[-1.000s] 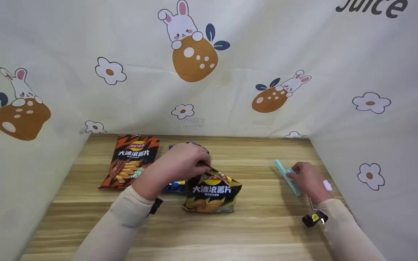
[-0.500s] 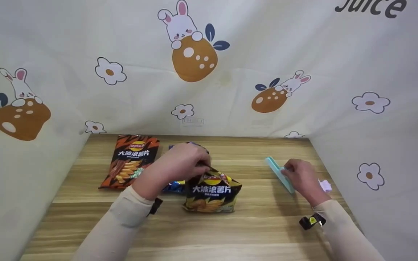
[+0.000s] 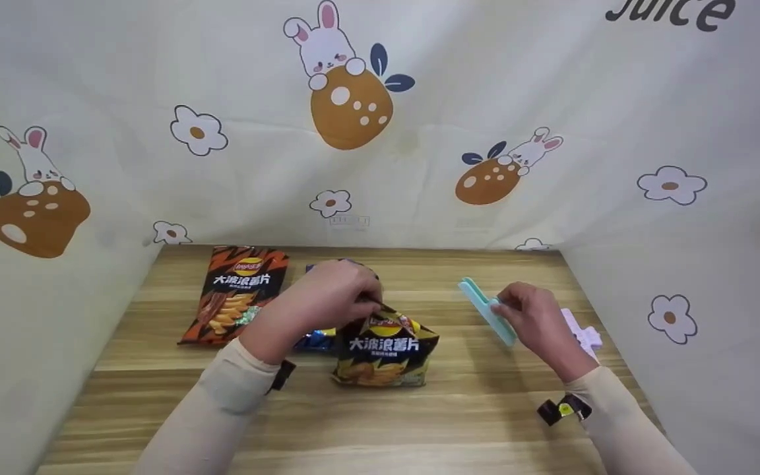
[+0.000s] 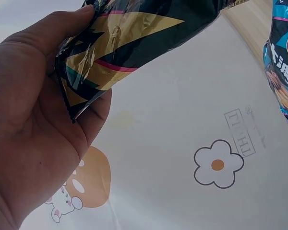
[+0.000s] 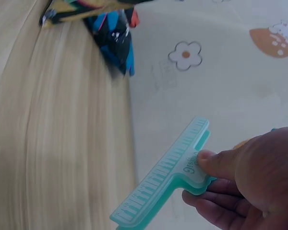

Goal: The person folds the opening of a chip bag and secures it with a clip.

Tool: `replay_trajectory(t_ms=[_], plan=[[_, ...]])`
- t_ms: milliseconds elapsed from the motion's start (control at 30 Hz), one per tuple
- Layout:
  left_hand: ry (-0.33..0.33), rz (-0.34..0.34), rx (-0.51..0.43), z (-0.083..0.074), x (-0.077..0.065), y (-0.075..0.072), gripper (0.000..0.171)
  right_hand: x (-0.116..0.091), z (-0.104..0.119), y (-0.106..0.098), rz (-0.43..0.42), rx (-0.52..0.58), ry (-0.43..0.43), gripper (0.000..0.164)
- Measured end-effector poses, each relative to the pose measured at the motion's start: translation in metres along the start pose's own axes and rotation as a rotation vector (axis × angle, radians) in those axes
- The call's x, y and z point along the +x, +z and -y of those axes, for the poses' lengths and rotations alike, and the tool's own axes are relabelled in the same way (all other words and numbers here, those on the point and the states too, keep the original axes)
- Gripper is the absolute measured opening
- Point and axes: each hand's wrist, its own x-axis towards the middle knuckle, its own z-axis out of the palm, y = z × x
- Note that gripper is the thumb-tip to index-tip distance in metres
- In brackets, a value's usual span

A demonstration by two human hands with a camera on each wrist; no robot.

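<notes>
My left hand [image 3: 347, 290] pinches the top of a black and gold chip bag [image 3: 386, 356], which stands on the table in the middle of the head view. In the left wrist view, thumb and fingers close on a corner of that bag [image 4: 129, 43]. On the right, my right hand [image 3: 538, 320] holds a long mint-green bag clip [image 3: 485, 310] by its handle, above the table and apart from the bag. The right wrist view shows the thumb on top of the clip [image 5: 163, 175] and fingers beneath; its jaws look nearly closed.
An orange and black chip bag [image 3: 241, 290] lies at the back left of the wooden table [image 3: 380, 429]. Partly hidden behind my left hand is a blue chip bag [image 3: 317, 340]. A lilac clip [image 3: 581, 330] lies right of my right hand. Printed cloth walls surround the table.
My right hand has moved left with the mint-green clip, toward the black and gold bag, uncovering more of the lilac clip. My left hand and its bag have stayed in place.
</notes>
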Motion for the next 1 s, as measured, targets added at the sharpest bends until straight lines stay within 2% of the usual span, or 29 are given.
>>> replay_trajectory(t_ms=[133,500,733,1000], plan=[[-0.005,0.007,-0.003,0.0,0.0,0.0,0.01,-0.004,0.02,-0.001,0.015,0.041,-0.018,0.005],[-0.013,0.025,-0.014,0.0,0.002,-0.001,0.01,-0.011,0.066,0.001,0.016,0.116,-0.202,0.009],[-0.014,0.031,-0.021,-0.002,0.0,-0.001,0.01,-0.013,0.081,0.006,0.053,0.162,-0.325,0.009],[0.014,0.006,0.019,-0.002,-0.001,-0.001,0.011,-0.013,0.094,0.013,0.093,0.133,-0.373,0.008]])
